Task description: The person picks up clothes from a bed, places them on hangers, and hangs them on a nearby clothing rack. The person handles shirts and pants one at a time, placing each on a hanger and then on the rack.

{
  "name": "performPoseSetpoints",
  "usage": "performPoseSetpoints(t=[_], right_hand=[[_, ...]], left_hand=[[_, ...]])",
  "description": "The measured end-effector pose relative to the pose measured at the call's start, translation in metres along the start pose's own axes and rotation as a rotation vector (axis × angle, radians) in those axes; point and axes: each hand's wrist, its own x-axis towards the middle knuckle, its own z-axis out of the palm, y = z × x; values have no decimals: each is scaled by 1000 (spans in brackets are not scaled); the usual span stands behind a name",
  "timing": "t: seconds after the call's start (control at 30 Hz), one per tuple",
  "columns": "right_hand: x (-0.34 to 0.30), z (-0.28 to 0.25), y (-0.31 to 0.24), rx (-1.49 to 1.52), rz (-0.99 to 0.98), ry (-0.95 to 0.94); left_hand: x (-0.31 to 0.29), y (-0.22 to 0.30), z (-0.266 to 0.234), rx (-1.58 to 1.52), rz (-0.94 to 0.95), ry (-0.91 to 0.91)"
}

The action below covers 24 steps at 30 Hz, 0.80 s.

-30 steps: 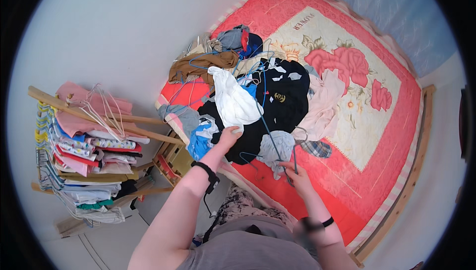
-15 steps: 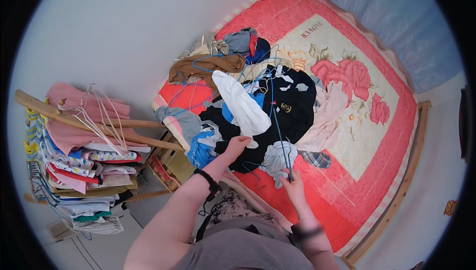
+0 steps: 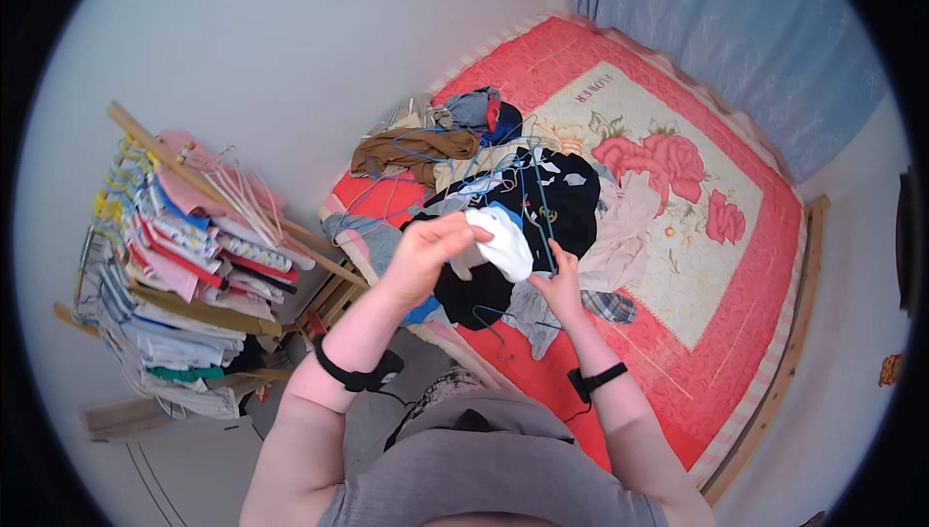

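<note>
Near the centre of the frame, a bunched white garment (image 3: pixel 501 244) is pinched at its left edge between the thumb and fingers of the left hand (image 3: pixel 423 261), while the lower end of a blue hanger (image 3: pixel 542 212) is gripped by the right hand (image 3: pixel 561 287), just right of centre; whether the cloth is also touched by the right thumb cannot be told. Behind them, a black garment (image 3: pixel 573 212), a brown garment (image 3: pixel 411 151) and a pale pink garment (image 3: pixel 624 237) are heaped on a red floral quilt (image 3: pixel 668 377), and at the left of the frame many hung clothes (image 3: pixel 194 304) are carried by a wooden rack (image 3: pixel 160 151).
</note>
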Motion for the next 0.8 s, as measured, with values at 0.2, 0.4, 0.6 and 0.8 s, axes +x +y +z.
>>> performPoseSetpoints(t=[0.2, 0.4, 0.6, 0.8], right_hand=[[-6, 16, 5, -59, -111, -118], [-31, 34, 33, -110, -72, -281], [-50, -15, -48, 472, 353, -531], [-70, -21, -113, 668, 395, -561]], left_hand=[[-57, 76, 22, -102, 235, 147], [-119, 103, 0, -28, 343, 493], [-146, 65, -79, -77, 190, 820], [-131, -12, -86, 30, -46, 736]])
